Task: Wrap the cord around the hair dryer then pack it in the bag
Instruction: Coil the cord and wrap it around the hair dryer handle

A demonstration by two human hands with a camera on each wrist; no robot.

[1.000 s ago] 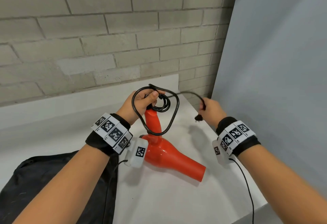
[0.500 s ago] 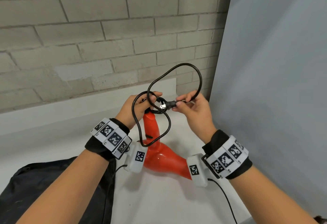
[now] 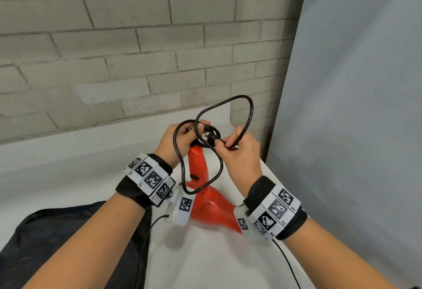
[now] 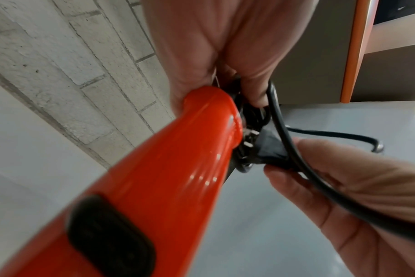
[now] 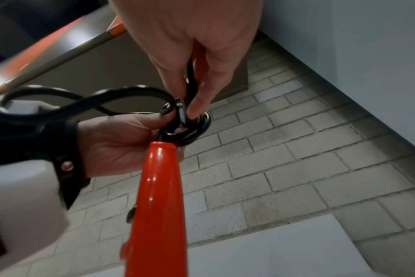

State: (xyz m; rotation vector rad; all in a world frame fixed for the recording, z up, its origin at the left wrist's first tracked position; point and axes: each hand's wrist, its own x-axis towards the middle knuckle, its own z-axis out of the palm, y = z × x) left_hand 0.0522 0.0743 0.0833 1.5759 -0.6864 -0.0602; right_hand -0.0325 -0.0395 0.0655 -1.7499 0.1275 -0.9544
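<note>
Bag [image 3: 57, 243] flat on table [image 3: 205, 266]; hair dryer [image 3: 205, 202] beside, outside it.

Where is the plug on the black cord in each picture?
Head: the plug sits at the centre, pinched by the right hand.
Left wrist: plug right of centre, prongs toward the handle end.
Right wrist: plug just above centre, between fingertips.
Shared landmark: the red hair dryer handle.

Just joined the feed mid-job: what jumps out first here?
The glossy red hair dryer stands out at centre on the white table, handle up. At the handle's tip, the left hand holds coils of black cord while the right hand pinches its plug end. A black bag lies lower left.
</note>
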